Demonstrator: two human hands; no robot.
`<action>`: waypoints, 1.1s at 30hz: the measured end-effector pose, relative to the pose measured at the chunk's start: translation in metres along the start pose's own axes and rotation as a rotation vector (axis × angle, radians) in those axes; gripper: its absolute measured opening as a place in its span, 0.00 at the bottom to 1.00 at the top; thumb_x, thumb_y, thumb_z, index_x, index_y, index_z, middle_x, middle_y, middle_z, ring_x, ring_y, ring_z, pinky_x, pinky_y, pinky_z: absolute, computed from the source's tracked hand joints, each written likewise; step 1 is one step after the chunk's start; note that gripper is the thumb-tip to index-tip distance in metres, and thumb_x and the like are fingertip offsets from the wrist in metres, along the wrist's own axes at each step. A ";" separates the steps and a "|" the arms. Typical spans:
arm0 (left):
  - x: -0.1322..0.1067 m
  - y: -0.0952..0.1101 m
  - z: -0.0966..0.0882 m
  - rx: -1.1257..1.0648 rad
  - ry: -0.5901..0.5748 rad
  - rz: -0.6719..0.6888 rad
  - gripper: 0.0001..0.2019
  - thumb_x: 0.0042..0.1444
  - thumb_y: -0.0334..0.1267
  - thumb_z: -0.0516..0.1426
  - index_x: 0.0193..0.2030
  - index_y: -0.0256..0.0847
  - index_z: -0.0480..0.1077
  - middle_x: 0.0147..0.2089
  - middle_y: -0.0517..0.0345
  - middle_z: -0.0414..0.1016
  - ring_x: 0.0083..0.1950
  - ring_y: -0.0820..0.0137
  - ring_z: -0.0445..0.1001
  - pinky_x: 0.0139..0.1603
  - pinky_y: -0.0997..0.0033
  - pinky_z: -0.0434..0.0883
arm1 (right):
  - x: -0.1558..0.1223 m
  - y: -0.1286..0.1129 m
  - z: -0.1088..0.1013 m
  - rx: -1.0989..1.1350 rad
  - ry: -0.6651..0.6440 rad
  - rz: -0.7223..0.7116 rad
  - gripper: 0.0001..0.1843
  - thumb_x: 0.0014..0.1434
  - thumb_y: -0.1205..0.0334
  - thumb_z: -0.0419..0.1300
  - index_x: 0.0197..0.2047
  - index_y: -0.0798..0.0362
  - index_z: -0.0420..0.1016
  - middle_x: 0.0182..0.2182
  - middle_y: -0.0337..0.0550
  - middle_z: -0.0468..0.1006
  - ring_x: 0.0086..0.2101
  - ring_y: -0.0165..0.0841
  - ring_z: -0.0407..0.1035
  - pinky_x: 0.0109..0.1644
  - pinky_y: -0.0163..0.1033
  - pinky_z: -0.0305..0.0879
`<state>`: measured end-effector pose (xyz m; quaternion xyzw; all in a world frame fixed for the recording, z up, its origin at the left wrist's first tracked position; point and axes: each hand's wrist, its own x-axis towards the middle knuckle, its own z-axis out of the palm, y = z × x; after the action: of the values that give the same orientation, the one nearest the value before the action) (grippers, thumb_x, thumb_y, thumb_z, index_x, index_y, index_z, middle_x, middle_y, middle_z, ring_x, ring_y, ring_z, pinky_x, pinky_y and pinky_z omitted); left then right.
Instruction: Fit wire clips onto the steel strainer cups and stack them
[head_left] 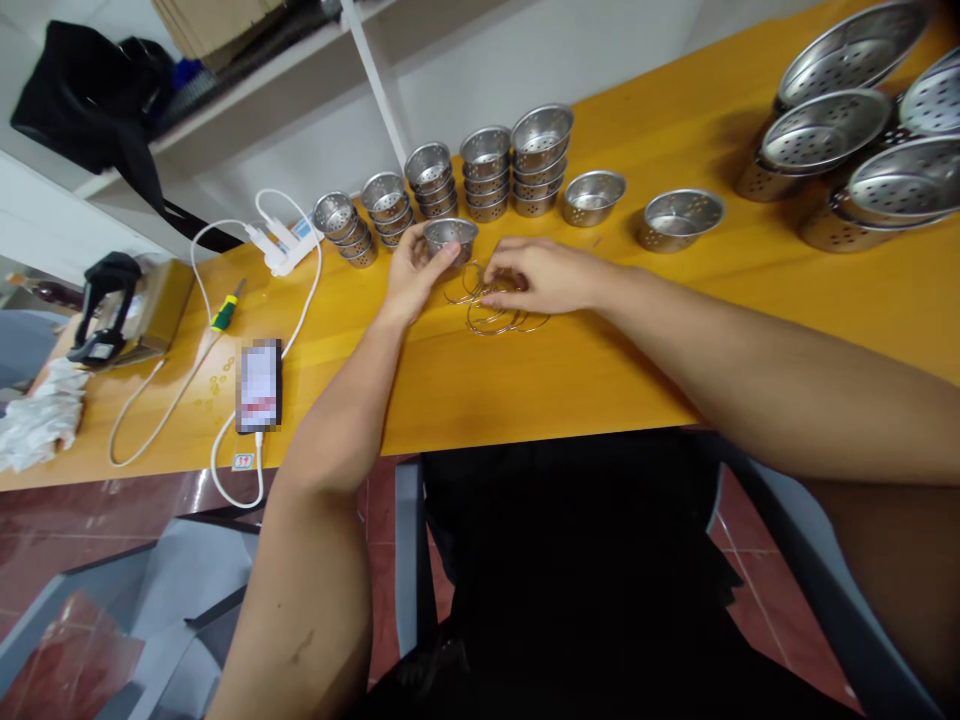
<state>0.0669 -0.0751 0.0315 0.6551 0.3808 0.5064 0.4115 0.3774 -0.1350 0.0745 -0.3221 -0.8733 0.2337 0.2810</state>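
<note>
My left hand (415,272) is closed around a small perforated steel cup (450,236), held just above the yellow table (585,370). My right hand (541,276) rests palm down on a loose pile of thin wire rings (495,318), its fingertips pinching at the rings. Just behind both hands stand several stacks of the same small steel cups (486,172) in a row. Two single cups (592,196) (679,217) sit to the right of the stacks.
Larger perforated steel bowls (825,135) are piled at the far right. On the left lie a phone (259,385) on a white cable, a power strip (281,245), a screwdriver (225,310), a tape dispenser (112,305) and a crumpled cloth (41,415). A white shelf (247,90) runs behind.
</note>
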 end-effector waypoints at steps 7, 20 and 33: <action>-0.004 -0.001 0.016 0.021 -0.212 0.083 0.49 0.52 0.81 0.83 0.71 0.55 0.82 0.74 0.50 0.85 0.84 0.46 0.85 0.91 0.33 0.80 | -0.003 -0.014 -0.011 -0.006 0.104 -0.046 0.25 0.85 0.35 0.74 0.72 0.40 0.90 0.65 0.54 0.90 0.60 0.57 0.85 0.71 0.62 0.85; -0.011 0.007 0.015 0.099 -0.150 -0.019 0.48 0.56 0.84 0.78 0.69 0.50 0.83 0.80 0.39 0.83 0.75 0.48 0.88 0.80 0.38 0.86 | -0.010 -0.051 -0.103 -0.648 0.276 0.844 0.25 0.91 0.52 0.68 0.81 0.51 0.94 0.72 0.70 0.91 0.76 0.70 0.84 0.80 0.71 0.83; -0.014 0.016 0.019 0.098 -0.158 -0.024 0.48 0.54 0.84 0.80 0.67 0.50 0.83 0.78 0.42 0.87 0.68 0.55 0.91 0.63 0.56 0.90 | -0.010 -0.035 -0.103 -0.576 0.108 0.896 0.24 0.91 0.56 0.73 0.82 0.52 0.92 0.78 0.71 0.87 0.77 0.61 0.84 0.75 0.60 0.80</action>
<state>0.0837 -0.0966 0.0389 0.7077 0.3793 0.4289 0.4140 0.4347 -0.1420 0.1675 -0.7389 -0.6633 0.0647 0.0988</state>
